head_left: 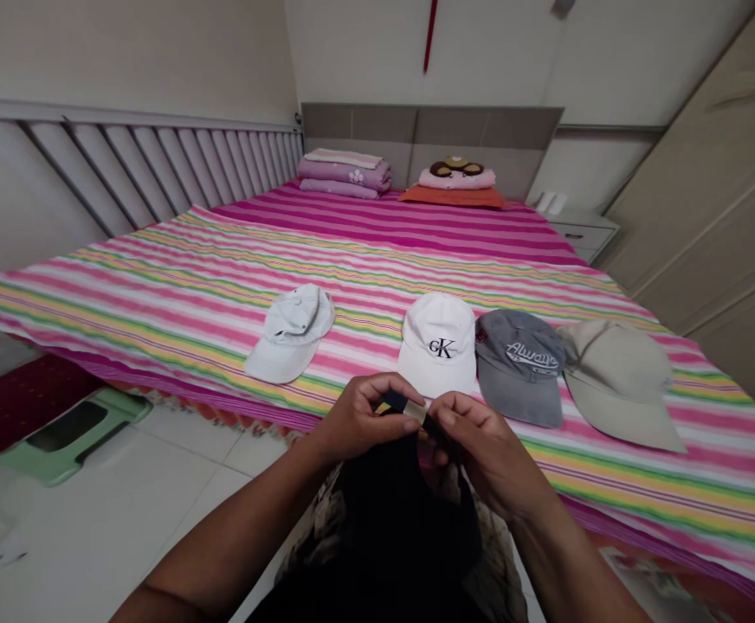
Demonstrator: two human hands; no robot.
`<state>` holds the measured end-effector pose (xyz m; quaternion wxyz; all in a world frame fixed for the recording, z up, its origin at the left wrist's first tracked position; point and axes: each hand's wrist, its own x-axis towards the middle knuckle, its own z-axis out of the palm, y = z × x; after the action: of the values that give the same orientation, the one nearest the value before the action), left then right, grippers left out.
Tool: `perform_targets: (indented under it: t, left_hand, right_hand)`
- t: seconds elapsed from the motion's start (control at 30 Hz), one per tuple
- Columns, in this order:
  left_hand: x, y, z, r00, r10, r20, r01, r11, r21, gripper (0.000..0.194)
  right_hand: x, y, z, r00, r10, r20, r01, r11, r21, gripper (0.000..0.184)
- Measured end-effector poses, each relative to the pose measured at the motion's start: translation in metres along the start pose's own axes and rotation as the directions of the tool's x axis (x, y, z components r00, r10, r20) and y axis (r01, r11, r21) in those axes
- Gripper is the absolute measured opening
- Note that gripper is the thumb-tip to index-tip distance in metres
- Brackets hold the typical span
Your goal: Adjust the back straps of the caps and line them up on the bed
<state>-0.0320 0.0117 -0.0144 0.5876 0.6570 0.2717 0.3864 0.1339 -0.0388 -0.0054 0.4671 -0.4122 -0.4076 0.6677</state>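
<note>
Both my hands hold a black cap (409,502) low in front of me, above my lap, with its back opening facing up. My left hand (364,420) pinches the cap's strap near a pale metal-looking buckle (415,412). Closed on the strap's other side, my right hand (485,446) has its thumb and fingertips close to the buckle. The cap's lower part blends into dark clothing. Beyond my hands on the bed lie a white cap (439,342) with dark letters, a grey cap (521,363) with white script, a beige cap (621,381) and a pale cap (293,333).
The bed (157,303) has a striped sheet. Folded purple bedding (345,176) and a pink-and-orange stack (455,186) rest by the headboard (416,143). A green stool (75,441) stands on the tiled floor at left; a white nightstand (582,234) is at the far right.
</note>
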Motion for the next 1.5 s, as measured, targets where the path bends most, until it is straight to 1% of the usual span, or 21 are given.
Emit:
perform_targets:
  t: [0.1, 0.17, 0.3, 0.43, 0.6, 0.7, 0.77, 0.9, 1.03, 1.13, 1.2, 1.27, 1.43, 1.5]
  left_hand:
    - [0.000, 0.000, -0.001, 0.999, -0.005, -0.038, 0.004, 0.999, -0.032, 0.027]
    - [0.000, 0.000, -0.002, 0.999, -0.012, -0.047, 0.010, 0.999, -0.048, 0.027]
    - [0.001, -0.001, -0.002, 0.999, -0.025, -0.024, 0.024, 0.999, -0.031, 0.028]
    - [0.001, -0.002, -0.005, 0.999, -0.029, 0.019, 0.029, 0.999, -0.022, 0.028]
    - [0.000, -0.004, -0.006, 1.000, -0.017, -0.002, 0.017, 0.996, -0.083, 0.026]
    - [-0.001, -0.005, -0.005, 1.000, -0.014, 0.021, 0.015, 0.998, -0.068, 0.024]
    - [-0.001, -0.005, -0.004, 0.999, 0.010, 0.033, -0.008, 0.999, -0.048, 0.023]
    - [0.000, -0.005, -0.005, 0.997, 0.059, 0.049, -0.056, 0.997, -0.056, 0.021]
    - [0.001, -0.007, -0.005, 0.998, 0.066, 0.013, -0.063, 0.987, -0.151, 0.022]
    - [0.002, -0.010, -0.006, 0.999, 0.033, 0.000, -0.033, 0.984, -0.173, 0.027]
    - [0.002, -0.012, -0.008, 1.000, -0.016, -0.018, 0.013, 0.988, -0.151, 0.031]
    - [0.002, -0.012, -0.010, 0.999, -0.036, -0.025, 0.032, 0.991, -0.129, 0.032]
    - [0.003, -0.012, -0.014, 0.998, 0.062, -0.019, -0.063, 0.995, -0.078, 0.027]
    - [0.002, -0.012, -0.014, 0.997, 0.077, -0.014, -0.078, 0.995, -0.067, 0.027]
  right_hand:
    - [-0.001, 0.001, -0.004, 0.998, 0.041, 0.039, -0.040, 0.999, -0.009, 0.028]
    - [-0.001, 0.002, -0.005, 0.998, 0.054, 0.044, -0.054, 0.998, -0.012, 0.027]
    - [0.000, 0.002, -0.003, 0.999, 0.025, 0.021, -0.026, 0.999, 0.026, 0.027]
    - [0.000, 0.001, -0.002, 0.999, 0.024, 0.043, -0.024, 1.000, 0.002, 0.026]
    - [0.002, 0.003, -0.001, 0.998, 0.023, 0.062, -0.025, 0.999, 0.026, 0.024]
    - [0.004, 0.005, 0.002, 0.998, 0.004, 0.064, -0.007, 0.999, 0.046, 0.022]
    - [0.004, 0.006, 0.003, 0.998, 0.002, 0.064, -0.005, 0.999, 0.046, 0.022]
    - [0.003, 0.003, 0.001, 0.996, 0.036, 0.083, -0.040, 0.998, 0.054, 0.026]
    - [0.002, 0.002, -0.004, 0.990, 0.088, 0.113, -0.091, 0.996, 0.021, 0.027]
    - [0.001, 0.003, -0.007, 0.991, 0.075, 0.115, -0.077, 0.997, 0.011, 0.025]
    - [0.001, 0.005, -0.006, 0.993, 0.056, 0.108, -0.060, 0.998, 0.031, 0.025]
    - [0.001, 0.005, -0.005, 0.994, 0.044, 0.101, -0.049, 0.998, 0.045, 0.025]
    - [0.002, 0.005, -0.004, 0.998, 0.013, 0.063, -0.014, 1.000, 0.009, 0.024]
    - [0.003, 0.005, -0.003, 0.999, 0.006, 0.049, -0.006, 1.000, -0.009, 0.025]
